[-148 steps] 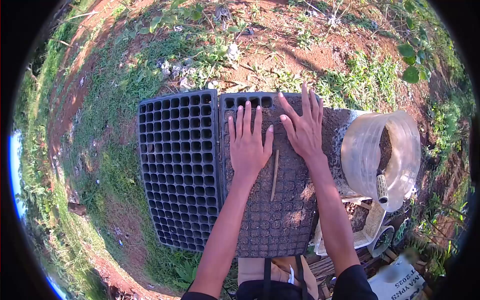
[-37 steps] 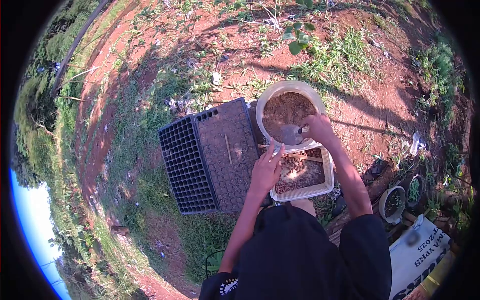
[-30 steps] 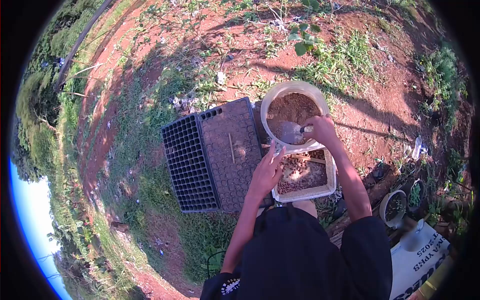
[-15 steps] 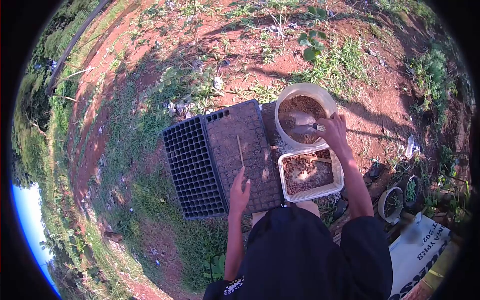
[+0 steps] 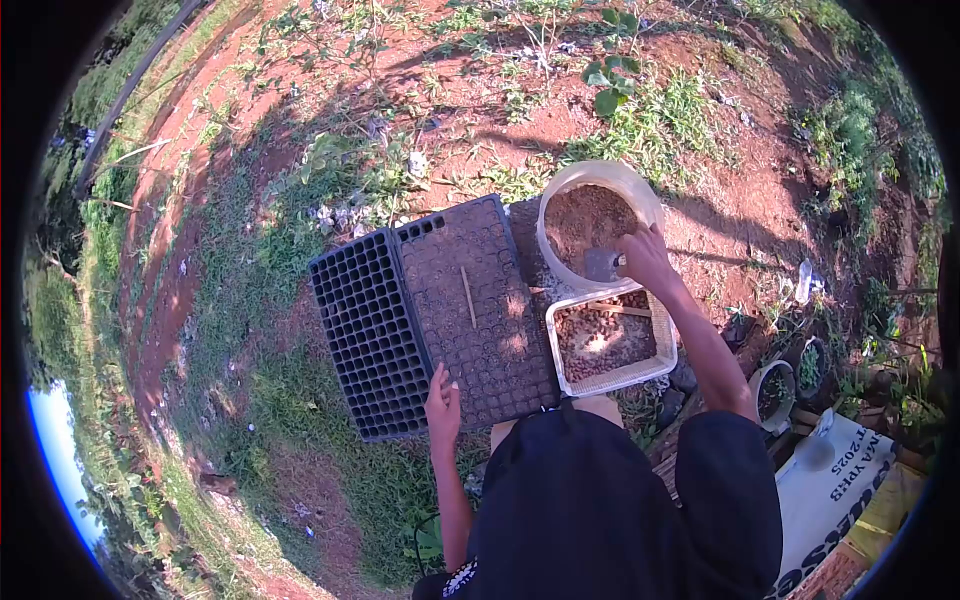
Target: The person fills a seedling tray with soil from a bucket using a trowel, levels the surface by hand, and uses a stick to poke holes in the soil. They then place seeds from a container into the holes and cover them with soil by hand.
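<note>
Right hand (image 5: 647, 258) closed round the handle of a trowel (image 5: 602, 265), grip mostly hidden by the fingers; blade points left out of the fist, inside the plastic tub (image 5: 652, 199) near its lower rim. Can't tell if blade touches the soil (image 5: 588, 216). Left hand (image 5: 443, 405) half open, index finger extended, nothing seen in it; it's at the lower left corner of the soil-filled seedling tray (image 5: 490, 360), contact unclear. That tray: a few unfilled cells at upper left corner, thin stick (image 5: 469, 297) lying lengthwise, slightly above middle. Black seedling tray (image 5: 368, 335) with open cells sits along its left edge. White basket (image 5: 622, 382) just below tub, right of the filled tray, small brown pieces inside, wooden strip (image 5: 618, 309) near its top edge. Printed sack (image 5: 830, 480) well apart, lower right.
</note>
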The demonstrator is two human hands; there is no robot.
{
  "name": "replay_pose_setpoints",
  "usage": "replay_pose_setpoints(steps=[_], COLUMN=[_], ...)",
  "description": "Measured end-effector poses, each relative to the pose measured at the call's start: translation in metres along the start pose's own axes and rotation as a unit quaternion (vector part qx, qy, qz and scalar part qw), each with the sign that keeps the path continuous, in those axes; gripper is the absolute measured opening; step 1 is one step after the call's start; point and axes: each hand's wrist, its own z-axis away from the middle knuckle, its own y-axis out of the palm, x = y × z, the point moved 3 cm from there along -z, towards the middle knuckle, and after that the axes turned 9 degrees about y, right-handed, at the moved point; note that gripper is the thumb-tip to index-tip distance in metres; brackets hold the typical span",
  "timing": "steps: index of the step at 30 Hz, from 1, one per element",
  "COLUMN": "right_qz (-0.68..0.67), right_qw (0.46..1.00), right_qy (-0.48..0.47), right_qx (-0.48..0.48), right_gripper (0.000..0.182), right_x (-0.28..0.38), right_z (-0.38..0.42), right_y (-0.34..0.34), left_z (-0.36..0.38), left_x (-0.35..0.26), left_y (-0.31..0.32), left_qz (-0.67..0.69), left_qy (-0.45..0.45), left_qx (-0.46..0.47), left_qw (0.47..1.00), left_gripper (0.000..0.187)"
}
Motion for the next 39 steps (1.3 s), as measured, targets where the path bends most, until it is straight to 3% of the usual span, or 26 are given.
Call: replay_pose_setpoints(steps=[9, 16, 19, 21, 23, 25, 29, 31, 35, 37, 38, 39], right_qz=[-0.197, -0.236, -0.216, -0.274, -0.293, -0.239, -0.071, -0.074, -0.127, -0.055, -0.062, -0.061], right_qw=[0.957, 0.950, 0.946, 0.915, 0.909, 0.944, 0.989, 0.990, 0.989, 0.991, 0.995, 0.995], right_qy=[0.137, 0.148, 0.153, 0.153, 0.141, 0.156, 0.119, 0.100, 0.070, 0.106, 0.081, 0.080], right_qx=[0.161, 0.138, 0.188, 0.255, 0.262, 0.164, 0.046, 0.064, -0.003, 0.066, -0.012, -0.012], right_gripper=[0.033, 0.037, 0.033, 0.035, 0.036, 0.035, 0.033, 0.037, 0.036, 0.036, 0.024, 0.024], right_x=[-0.025, -0.026, -0.036, -0.049, -0.048, -0.040, -0.017, -0.008, -0.009, -0.010, -0.012, -0.015], right_z=[-0.040, -0.059, -0.079, -0.091, -0.088, -0.077, -0.071, -0.058, -0.047, -0.046, -0.040, -0.038], right_y=[0.048, 0.026, 0.011, 0.016, -0.007, -0.037, -0.016, 0.000, 0.002, -0.022, -0.028, -0.031], left_z=[0.017, 0.024, 0.028, 0.031, 0.033, 0.036, 0.043, 0.044, 0.045, 0.045, 0.045, 0.046], left_x=[-0.001, -0.003, -0.007, -0.008, -0.006, -0.005, -0.006, -0.008, -0.010, -0.012, -0.013, -0.009], left_y=[0.026, 0.043, 0.051, 0.057, 0.062, 0.066, 0.070, 0.073, 0.074, 0.072, 0.072, 0.072], left_qz=[-0.019, -0.022, -0.023, -0.024, -0.025, -0.025, -0.027, -0.031, -0.032, -0.039, -0.045, -0.044], left_qy=[-0.009, -0.014, -0.010, -0.012, -0.011, -0.016, -0.027, -0.032, -0.038, -0.043, -0.048, -0.049], left_qx=[0.009, -0.008, -0.017, -0.022, -0.026, -0.030, -0.034, -0.032, -0.031, -0.024, -0.020, -0.021], left_qw=[1.000, 1.000, 1.000, 0.999, 0.999, 0.999, 0.999, 0.998, 0.998, 0.998, 0.998, 0.998], left_gripper=[0.056, 0.056, 0.055, 0.055, 0.054, 0.054, 0.054, 0.054, 0.052, 0.051, 0.050, 0.050])
